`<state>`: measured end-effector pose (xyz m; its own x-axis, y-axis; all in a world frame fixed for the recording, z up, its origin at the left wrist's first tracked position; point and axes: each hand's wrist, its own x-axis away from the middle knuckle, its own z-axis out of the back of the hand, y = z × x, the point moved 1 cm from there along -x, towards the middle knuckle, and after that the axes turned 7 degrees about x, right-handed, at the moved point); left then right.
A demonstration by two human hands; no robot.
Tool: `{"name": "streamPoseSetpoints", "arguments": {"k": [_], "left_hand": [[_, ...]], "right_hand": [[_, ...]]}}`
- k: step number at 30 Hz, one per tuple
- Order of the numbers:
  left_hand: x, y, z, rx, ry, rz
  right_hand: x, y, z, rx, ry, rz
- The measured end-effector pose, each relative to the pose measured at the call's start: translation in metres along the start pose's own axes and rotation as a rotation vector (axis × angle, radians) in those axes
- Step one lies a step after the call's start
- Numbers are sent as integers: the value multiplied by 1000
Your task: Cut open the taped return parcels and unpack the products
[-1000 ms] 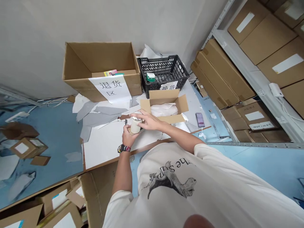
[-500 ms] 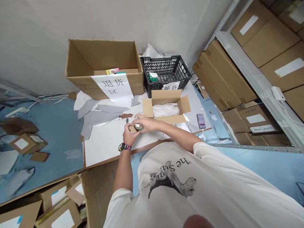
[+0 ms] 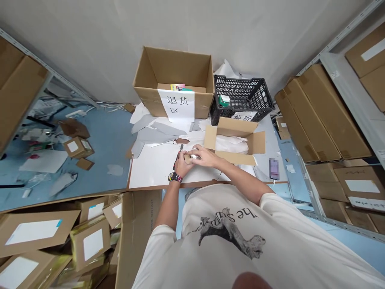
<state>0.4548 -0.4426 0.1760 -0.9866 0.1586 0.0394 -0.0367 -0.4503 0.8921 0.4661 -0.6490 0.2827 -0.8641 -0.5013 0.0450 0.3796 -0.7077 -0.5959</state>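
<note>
Jar [image 3: 195,155]: above desk [image 3: 150,170], near front edge
Left hand [image 3: 183,165]: curled around jar
Right hand [image 3: 207,156]: fingers clasping jar
Open carton [image 3: 236,157]: beyond right hand

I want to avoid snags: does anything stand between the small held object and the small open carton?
Yes: the right hand is between the small object and the carton, as is the carton's left flap.
</note>
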Motion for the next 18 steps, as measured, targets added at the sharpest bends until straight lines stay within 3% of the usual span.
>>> {"name": "streamPoseSetpoints", "arguments": {"k": [10, 13, 16, 18], "left_hand": [[-2, -5, -15, 205, 28, -98], [-1, -12, -21, 360, 56, -120], [4, -20, -25, 436, 109, -88], [8, -24, -27, 418, 163, -61]], "right_hand": [[3, 12, -30, 297, 0, -53], [13, 13, -36, 270, 181, -96], [22, 19, -43, 115, 436, -318], [25, 23, -49, -24, 513, -489]]}}
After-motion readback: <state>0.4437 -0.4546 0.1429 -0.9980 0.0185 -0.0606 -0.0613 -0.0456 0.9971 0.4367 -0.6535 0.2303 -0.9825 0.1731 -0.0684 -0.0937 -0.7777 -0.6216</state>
